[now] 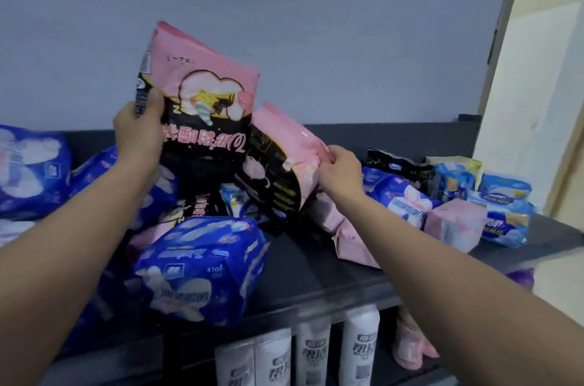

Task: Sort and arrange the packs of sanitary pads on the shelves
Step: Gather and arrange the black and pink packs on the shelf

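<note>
My left hand (139, 132) grips the left edge of a pink-and-black pack of pads (202, 94) and holds it upright, upside down, above the dark top shelf (316, 265). My right hand (339, 172) pinches the pink edge of a second pink-and-black pack (278, 164), which leans tilted against the first. A large blue pack (202, 265) lies in front, near the shelf's front edge. More blue packs (31, 170) are piled at the left.
At the right of the shelf sit light-blue packs (505, 215), a small pink pack (455, 221), a blue-and-white pack (401, 199) and a black pack (398, 167). A flat pink pack (354, 243) lies mid-shelf. White bottles (313, 354) stand on the shelf below. A wall rises behind.
</note>
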A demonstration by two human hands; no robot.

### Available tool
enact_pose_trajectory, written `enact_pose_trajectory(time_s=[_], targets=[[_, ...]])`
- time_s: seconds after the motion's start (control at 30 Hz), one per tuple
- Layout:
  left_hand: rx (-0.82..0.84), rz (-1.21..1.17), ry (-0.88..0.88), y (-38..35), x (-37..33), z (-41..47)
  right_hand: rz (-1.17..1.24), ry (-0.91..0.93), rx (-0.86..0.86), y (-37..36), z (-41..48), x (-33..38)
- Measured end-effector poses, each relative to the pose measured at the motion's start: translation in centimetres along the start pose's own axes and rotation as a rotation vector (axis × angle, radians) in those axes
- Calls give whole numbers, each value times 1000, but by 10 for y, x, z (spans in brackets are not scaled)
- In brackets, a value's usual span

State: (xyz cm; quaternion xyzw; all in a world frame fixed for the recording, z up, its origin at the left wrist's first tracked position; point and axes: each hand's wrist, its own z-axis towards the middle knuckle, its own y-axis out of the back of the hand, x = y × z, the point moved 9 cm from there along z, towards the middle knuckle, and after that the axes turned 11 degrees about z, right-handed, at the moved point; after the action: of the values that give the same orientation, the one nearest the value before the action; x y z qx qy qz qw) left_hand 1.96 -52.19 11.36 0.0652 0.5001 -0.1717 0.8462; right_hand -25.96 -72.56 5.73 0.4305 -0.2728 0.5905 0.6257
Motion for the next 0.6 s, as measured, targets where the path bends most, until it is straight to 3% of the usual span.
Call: enact_pose_trajectory(time_s=[0.07, 0.13, 0.27, 0.4, 0.5, 0.6], targets=[[69, -335, 201, -10, 16, -7, 98, -39, -15, 7, 16, -4], [192, -472, 325, -34, 20, -28, 209, -80, 17, 11, 32, -10], [417, -395, 414, -80, 23, -69, 579, -208, 289, -4, 35, -3], [477, -356, 438, -101, 29, -84, 760, -268, 526, -16, 29, -3], [416, -325, 435, -105, 27, -84, 606, -222, 496, -4, 44, -20], [294, -298, 418, -93, 27, -70, -155, 98, 222, 40, 84, -38]])
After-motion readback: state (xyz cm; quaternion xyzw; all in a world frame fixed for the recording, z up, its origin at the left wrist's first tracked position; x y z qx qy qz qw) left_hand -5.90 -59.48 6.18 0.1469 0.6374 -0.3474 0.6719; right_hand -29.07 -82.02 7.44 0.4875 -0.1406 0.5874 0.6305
